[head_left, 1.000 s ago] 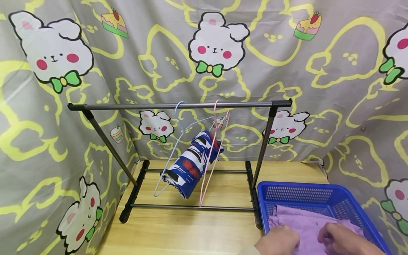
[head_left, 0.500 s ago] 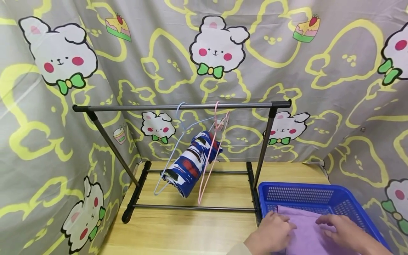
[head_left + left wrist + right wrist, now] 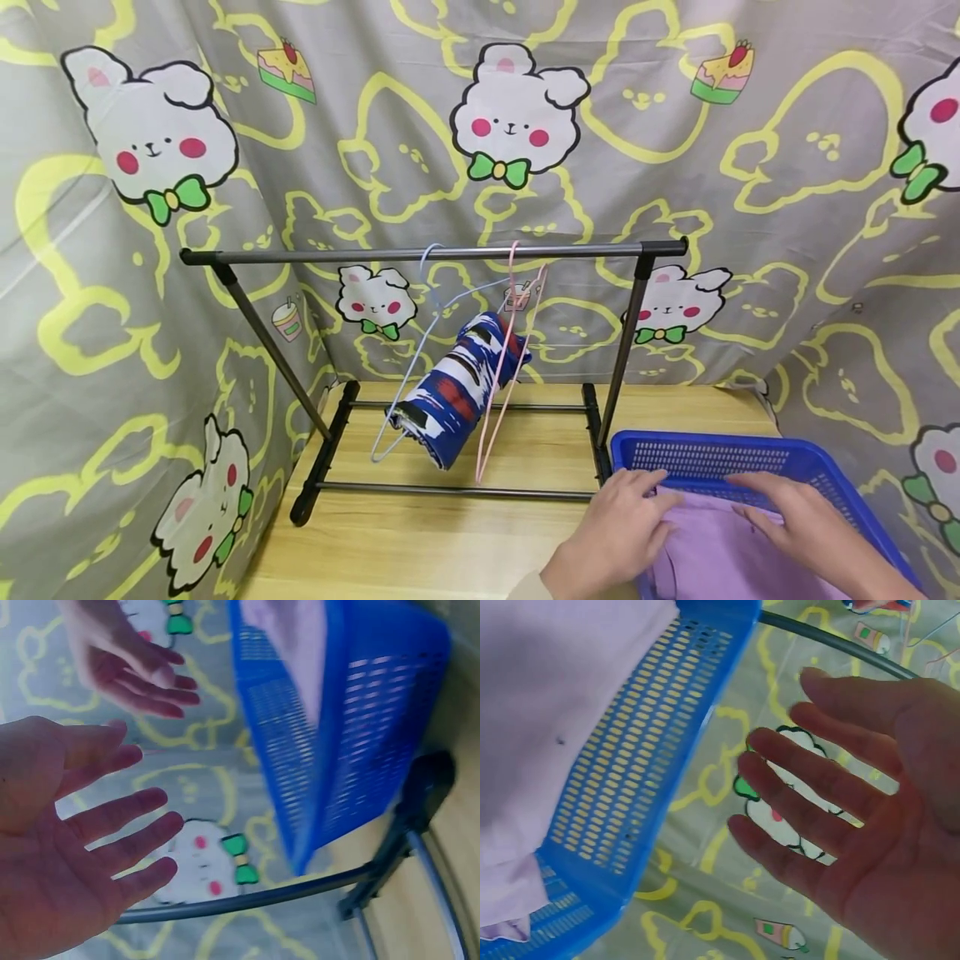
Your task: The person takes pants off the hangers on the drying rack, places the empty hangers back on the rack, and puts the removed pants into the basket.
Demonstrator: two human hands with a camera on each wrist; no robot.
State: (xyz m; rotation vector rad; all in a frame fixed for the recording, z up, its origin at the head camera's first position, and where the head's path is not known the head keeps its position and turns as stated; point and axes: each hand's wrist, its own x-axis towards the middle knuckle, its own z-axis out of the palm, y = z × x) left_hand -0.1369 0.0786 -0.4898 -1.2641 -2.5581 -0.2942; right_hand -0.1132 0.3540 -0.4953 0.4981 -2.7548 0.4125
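A folded light-purple cloth garment (image 3: 731, 546) lies in a blue perforated plastic basket (image 3: 712, 457) at the lower right of the head view. Over the near left part of the basket hovers my left hand (image 3: 611, 533), its fingers spread and relaxed. My right hand (image 3: 806, 525) is above the cloth's right side, fingers loosely extended. Both wrist views show a bare palm: the left hand (image 3: 82, 825) and the right hand (image 3: 862, 795) hold nothing and stand apart from the cloth.
Left of the basket stands a dark metal clothes rack (image 3: 465, 253) on a wooden table (image 3: 420, 542). From its bar hang a blue hanger (image 3: 420, 354) bearing a blue, white and red patterned garment (image 3: 457, 392), and a pink hanger (image 3: 504, 367). Patterned grey curtains (image 3: 660, 183) surround the table.
Both hands have risen off the purple cloth and their fingers have straightened from a curled grasp. The left hand has shifted left and up. The head view has tilted slightly.
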